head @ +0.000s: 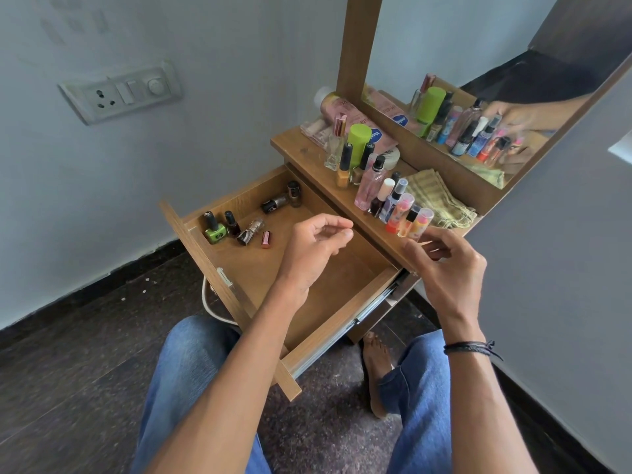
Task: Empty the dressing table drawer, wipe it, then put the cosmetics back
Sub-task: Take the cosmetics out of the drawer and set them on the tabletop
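The wooden drawer (345, 278) of the dressing table is pulled out. Several small nail polish bottles lie at its far left end: a green one (214, 230), a dark one (232, 223), a clear tipped one (250, 232), a small pink one (266, 239), and two dark ones (284, 199) in the back corner. My left hand (316, 248) hovers over the drawer's middle, fingers loosely curled, holding nothing. My right hand (444, 258) is at the tabletop's front edge, fingertips just below a row of small orange and pink tubes (408, 217); no grip shows.
The tabletop (304, 148) carries several bottles, a green-capped can (359, 140), a pink lotion tube (342, 111) and a folded yellowish cloth (434, 198). A mirror (478, 97) stands behind. A wall socket (119, 92) is at left. My knees and a bare foot (376, 364) are below the drawer.
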`<state>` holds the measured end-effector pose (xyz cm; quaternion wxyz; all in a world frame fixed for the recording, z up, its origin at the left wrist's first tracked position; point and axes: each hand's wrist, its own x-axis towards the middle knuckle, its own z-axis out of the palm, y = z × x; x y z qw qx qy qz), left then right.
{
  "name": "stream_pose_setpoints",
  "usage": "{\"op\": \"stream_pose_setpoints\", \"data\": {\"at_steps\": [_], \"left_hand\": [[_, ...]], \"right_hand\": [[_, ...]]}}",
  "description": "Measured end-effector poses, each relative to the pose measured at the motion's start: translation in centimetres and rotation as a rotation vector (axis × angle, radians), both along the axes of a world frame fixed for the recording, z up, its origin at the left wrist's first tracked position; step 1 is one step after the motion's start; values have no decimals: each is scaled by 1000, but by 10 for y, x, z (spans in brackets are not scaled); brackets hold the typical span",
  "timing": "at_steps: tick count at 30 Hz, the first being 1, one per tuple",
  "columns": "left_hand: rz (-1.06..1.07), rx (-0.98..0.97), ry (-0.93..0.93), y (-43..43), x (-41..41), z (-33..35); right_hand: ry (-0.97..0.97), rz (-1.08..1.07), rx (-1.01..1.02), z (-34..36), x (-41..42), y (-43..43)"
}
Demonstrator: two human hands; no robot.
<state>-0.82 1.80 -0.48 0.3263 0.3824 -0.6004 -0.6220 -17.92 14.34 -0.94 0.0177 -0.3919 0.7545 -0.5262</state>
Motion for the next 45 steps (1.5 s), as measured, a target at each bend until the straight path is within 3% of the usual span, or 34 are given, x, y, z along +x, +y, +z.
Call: {"op": "stream_pose_setpoints", "data": {"at_steps": [11, 13, 17, 19, 23, 29, 37, 45], "left_hand": [[28, -28, -75, -13, 10, -3], [65, -106, -214, -25, 21, -4], [174, -385, -759, -52, 51, -19], [242, -506, -928, -60, 61, -25], [215, -552, -988, -67, 60, -29], [-122, -268, -1165, -70, 49, -37], [-80, -333, -1173, -71, 50, -42], [-100, -265, -1161, -69, 48, -45]], "right_hand": [[29, -63, 48, -4, 3, -8], [14, -58, 60, -2, 3, -7], [-67, 16, 74, 5, -4, 0], [-160, 62, 89, 7, -10, 3], [-233, 126, 115, 11, -17, 7], [-321, 143, 78, 10, -23, 12], [-320, 170, 45, 11, -18, 10], [-261, 144, 88, 14, -16, 14]]}}
